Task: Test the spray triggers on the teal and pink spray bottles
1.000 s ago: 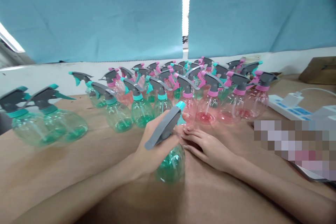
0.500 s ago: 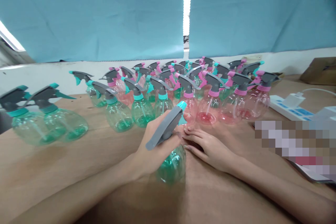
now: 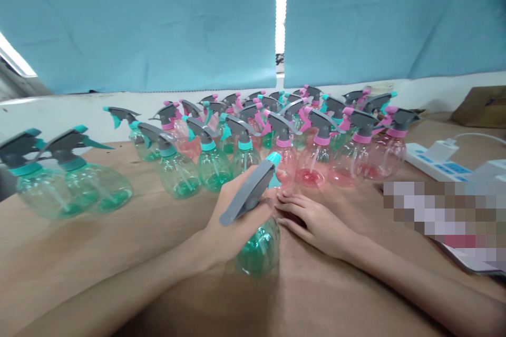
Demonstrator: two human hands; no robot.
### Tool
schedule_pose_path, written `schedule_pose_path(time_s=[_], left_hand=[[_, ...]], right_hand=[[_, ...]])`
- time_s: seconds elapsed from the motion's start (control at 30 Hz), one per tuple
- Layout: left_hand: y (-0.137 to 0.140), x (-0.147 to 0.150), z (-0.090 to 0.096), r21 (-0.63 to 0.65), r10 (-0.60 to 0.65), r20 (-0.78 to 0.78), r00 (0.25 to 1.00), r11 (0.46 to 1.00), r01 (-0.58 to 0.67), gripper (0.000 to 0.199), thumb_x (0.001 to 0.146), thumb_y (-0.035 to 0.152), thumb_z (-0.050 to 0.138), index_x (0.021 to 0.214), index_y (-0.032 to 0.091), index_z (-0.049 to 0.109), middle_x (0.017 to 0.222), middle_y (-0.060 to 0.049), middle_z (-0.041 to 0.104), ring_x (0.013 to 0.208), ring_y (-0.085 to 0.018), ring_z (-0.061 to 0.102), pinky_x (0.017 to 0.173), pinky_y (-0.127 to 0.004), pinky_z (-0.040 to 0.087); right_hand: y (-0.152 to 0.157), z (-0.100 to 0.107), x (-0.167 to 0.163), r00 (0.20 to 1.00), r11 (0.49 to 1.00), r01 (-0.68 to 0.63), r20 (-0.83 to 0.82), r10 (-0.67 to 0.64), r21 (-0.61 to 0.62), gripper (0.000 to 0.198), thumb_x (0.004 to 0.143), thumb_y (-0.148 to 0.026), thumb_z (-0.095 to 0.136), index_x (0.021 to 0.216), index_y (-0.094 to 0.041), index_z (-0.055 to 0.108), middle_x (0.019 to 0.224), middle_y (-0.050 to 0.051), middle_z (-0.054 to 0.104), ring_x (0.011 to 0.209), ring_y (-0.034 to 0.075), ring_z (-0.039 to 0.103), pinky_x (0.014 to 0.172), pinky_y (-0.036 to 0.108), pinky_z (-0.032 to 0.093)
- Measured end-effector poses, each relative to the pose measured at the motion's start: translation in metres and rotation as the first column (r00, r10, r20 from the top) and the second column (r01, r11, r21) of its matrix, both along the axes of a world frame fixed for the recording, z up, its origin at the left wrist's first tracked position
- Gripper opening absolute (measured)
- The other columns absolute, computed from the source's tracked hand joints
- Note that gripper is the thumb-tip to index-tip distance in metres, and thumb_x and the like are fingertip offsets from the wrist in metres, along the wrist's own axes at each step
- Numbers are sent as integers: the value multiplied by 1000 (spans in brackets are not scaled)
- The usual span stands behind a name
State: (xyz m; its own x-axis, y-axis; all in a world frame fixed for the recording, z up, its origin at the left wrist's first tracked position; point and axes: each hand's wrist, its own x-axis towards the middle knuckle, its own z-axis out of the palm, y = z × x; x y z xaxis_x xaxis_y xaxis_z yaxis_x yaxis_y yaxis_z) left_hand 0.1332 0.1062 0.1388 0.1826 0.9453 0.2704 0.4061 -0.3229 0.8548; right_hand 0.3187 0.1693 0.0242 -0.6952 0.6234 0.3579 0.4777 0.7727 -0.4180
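Bottles with fitted trigger heads make up most of what stands on the brown table [image 3: 118,242]. A dense cluster of assembled spray bottles [image 3: 276,137], green ones with teal collars and pink ones with pink collars, stands upright at the middle and far side of the surface, many touching their neighbours. Two more green bottles [image 3: 75,184] stand apart at the left edge, both with heads on.

One green spray bottle [image 3: 256,247] is in hand, near the front of the table and well forward of the cluster. The person's left hand [image 3: 233,221] is wrapped around its neck and shoulder, fingers curled closed under the grey trigger head [image 3: 249,192], which tilts up and away with its teal nozzle at the tip. The right hand [image 3: 316,221] lies flat just beside it, fingers extended and close together, fingertips touching or nearly touching the bottle's collar; whether they pinch anything cannot be made out.

Judgement on progress: the head already sits on this bottle, so fitting appears done or nearly done, with seating or tightening possibly outstanding. No loose heads or bare bottles show in view, which suggests the batch is largely finished.

A white power strip [image 3: 438,163] with a plugged adapter lies at the right, and a cardboard box [image 3: 480,105] beyond it.
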Motion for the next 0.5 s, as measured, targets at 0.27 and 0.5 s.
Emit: schedule_pose_path(time_s=[0.27, 0.5], left_hand=[[1, -2, -1, 9, -19, 19, 1000, 1000, 19, 13, 74, 18, 49, 69, 21, 37, 64, 5, 40, 55, -10, 38, 52, -26, 31], [3, -3, -2, 5, -19, 4, 1000, 1000, 19, 11, 72, 19, 51, 71, 21, 40, 66, 5, 45, 56, -11, 42, 52, -26, 34]], right_hand=[[0, 1, 0, 1000, 1000, -2, -3, 2, -10, 34, 94, -34, 48, 122, -21, 60, 123, 9, 64, 120, 25, 54, 100, 45, 45], [1, 0, 1, 1000, 1000, -12, -14, 12, -10, 34, 94, -35, 48, 122, -22, 60, 123, 9, 64, 120, 25, 53, 100, 45, 45]])
